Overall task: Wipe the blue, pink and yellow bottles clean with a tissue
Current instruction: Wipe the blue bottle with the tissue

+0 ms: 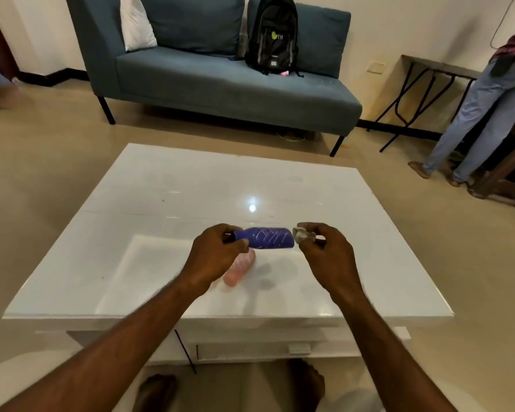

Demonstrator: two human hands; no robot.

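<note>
My left hand [216, 254] grips the neck end of the blue bottle [269, 238] and holds it sideways above the white table [191, 188]. The bottle's base points right. At that base my right hand [324, 251] pinches a crumpled tissue [302, 234], which touches the bottle's bottom end. A pink bottle [240, 267] lies on the table just below, partly hidden behind my left hand. No yellow bottle is in view.
A teal sofa [220, 81] with a black backpack [272, 34] stands beyond the table. A person in jeans [473, 114] stands at the right by a folding table [428, 84]. My feet show under the table's front edge, near a drawer handle [299, 348].
</note>
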